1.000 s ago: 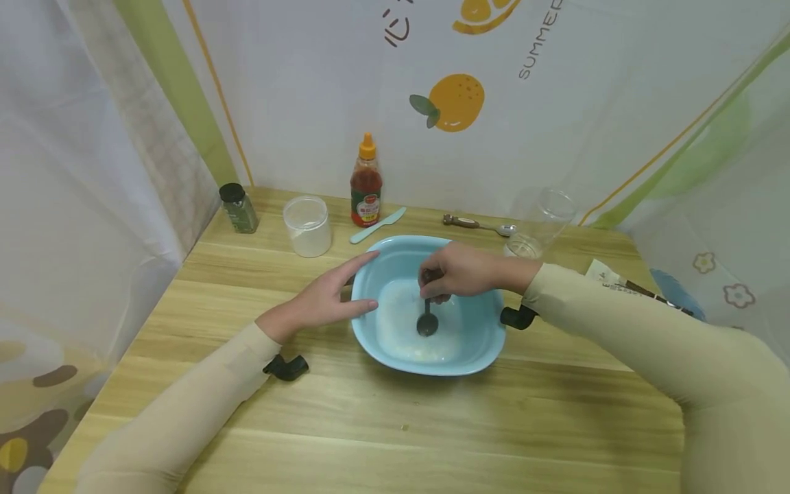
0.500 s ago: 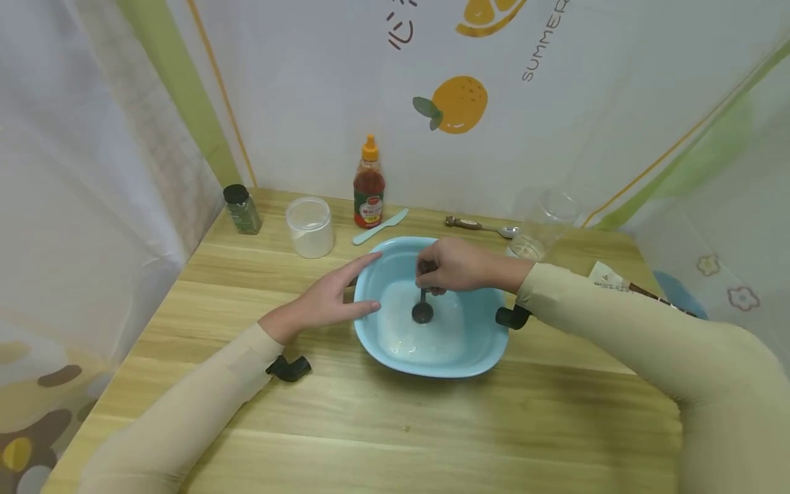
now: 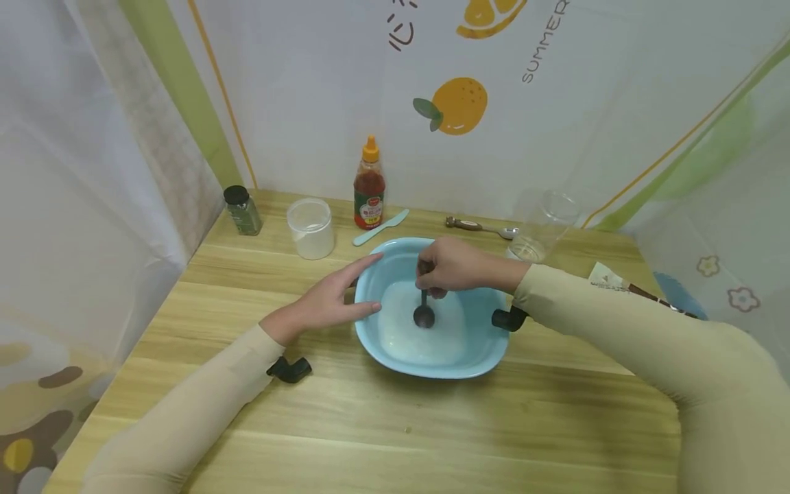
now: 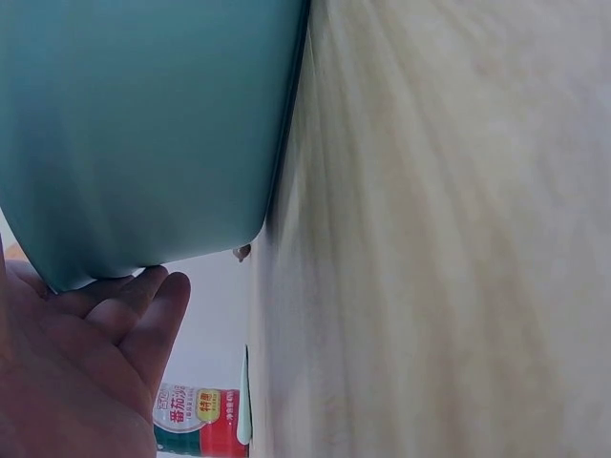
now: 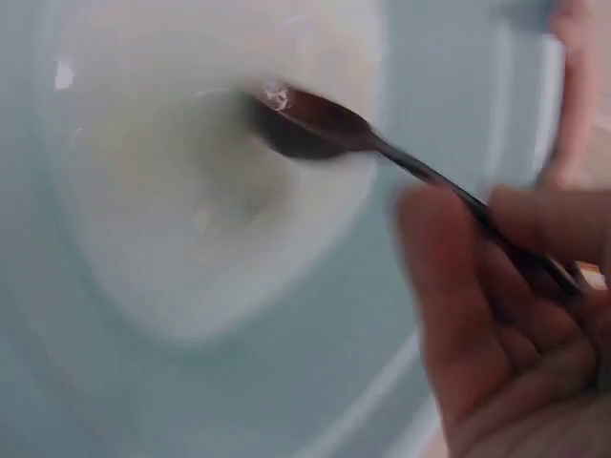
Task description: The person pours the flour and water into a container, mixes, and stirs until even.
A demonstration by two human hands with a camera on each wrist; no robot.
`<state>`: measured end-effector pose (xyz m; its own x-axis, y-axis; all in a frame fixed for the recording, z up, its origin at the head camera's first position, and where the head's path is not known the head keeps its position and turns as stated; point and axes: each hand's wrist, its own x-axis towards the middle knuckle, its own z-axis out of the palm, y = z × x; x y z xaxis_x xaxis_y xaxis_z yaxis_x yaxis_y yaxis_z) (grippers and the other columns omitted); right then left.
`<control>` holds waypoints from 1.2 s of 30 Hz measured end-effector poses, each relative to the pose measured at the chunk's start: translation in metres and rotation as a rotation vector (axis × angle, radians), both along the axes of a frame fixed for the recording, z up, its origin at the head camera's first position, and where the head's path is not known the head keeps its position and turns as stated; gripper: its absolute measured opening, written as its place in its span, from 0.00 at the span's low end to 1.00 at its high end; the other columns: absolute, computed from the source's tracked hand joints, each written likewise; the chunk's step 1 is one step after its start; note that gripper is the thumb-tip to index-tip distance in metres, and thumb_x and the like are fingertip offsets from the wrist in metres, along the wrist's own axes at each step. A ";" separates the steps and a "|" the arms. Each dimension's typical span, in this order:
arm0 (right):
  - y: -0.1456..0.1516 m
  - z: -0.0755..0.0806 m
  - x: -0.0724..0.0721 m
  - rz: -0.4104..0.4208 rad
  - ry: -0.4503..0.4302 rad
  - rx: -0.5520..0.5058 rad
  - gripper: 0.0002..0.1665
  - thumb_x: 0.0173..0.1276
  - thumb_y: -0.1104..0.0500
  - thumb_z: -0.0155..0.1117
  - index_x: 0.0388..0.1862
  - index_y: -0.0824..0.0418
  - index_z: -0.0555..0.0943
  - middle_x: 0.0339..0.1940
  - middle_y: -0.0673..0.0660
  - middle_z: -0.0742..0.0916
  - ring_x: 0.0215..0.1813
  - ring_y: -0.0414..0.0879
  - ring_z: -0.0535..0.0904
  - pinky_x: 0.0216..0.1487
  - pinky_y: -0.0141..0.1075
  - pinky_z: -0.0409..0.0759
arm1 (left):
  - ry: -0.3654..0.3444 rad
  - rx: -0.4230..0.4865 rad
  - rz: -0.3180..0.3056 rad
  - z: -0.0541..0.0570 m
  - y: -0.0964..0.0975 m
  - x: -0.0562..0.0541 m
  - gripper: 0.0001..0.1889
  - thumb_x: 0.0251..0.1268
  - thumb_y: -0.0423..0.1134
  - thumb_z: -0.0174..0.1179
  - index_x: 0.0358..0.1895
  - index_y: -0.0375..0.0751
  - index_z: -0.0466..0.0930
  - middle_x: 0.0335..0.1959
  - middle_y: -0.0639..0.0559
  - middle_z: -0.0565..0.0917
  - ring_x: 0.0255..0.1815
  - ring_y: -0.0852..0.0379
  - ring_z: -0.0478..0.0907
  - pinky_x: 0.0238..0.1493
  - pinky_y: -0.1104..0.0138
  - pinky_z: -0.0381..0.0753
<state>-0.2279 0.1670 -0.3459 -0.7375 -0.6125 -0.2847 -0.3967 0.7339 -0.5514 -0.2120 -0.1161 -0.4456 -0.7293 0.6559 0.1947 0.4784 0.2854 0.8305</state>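
A light blue basin [image 3: 487,346] stands on the table with a cloudy whitish liquid [image 3: 395,336] in its bottom. My right hand [image 3: 453,266] is over the basin and pinches the handle of a dark spoon [image 3: 424,316], bowl downward. In the right wrist view, the bowl of the spoon [image 5: 315,124] is at the liquid, slightly blurred. At the basin's left side my left hand [image 3: 327,298] holds the rim, thumb lying over the edge. The left wrist view shows the other fingers of this hand [image 4: 95,343] against the outside wall of the basin [image 4: 153,124].
Behind the basin, left to right, are a spice jar [image 3: 243,210], a tub of white powder [image 3: 310,230], a sauce bottle [image 3: 369,185], a pale green knife [image 3: 381,227], another spoon [image 3: 481,226] and a tilted clear container [image 3: 543,226]. A paper-topped packet [image 3: 611,276] lies right.
The spoon has shifted slightly left and up in the basin, then a little back down, with my right hand moving along. The left hand stays at the rim.
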 end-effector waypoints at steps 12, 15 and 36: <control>0.000 0.001 -0.002 -0.105 -0.042 -0.045 0.07 0.81 0.61 0.71 0.40 0.62 0.90 0.30 0.53 0.92 0.34 0.44 0.91 0.42 0.41 0.91 | 0.013 -0.001 -0.008 -0.001 0.003 0.000 0.48 0.76 0.47 0.70 0.92 0.43 0.53 0.86 0.42 0.68 0.78 0.43 0.76 0.76 0.45 0.79; 0.000 0.001 0.001 -0.034 -0.142 -0.038 0.06 0.80 0.61 0.72 0.40 0.62 0.89 0.32 0.54 0.93 0.35 0.45 0.93 0.44 0.43 0.94 | 0.013 0.005 -0.002 -0.001 0.003 -0.001 0.48 0.75 0.47 0.70 0.92 0.43 0.54 0.85 0.42 0.70 0.76 0.43 0.77 0.76 0.44 0.79; 0.017 -0.004 -0.014 -0.085 0.028 -0.050 0.07 0.81 0.62 0.71 0.41 0.63 0.89 0.29 0.53 0.92 0.33 0.44 0.91 0.38 0.40 0.90 | 0.016 -0.007 0.005 0.000 0.000 -0.001 0.49 0.74 0.46 0.71 0.91 0.41 0.54 0.85 0.41 0.70 0.77 0.43 0.77 0.77 0.45 0.78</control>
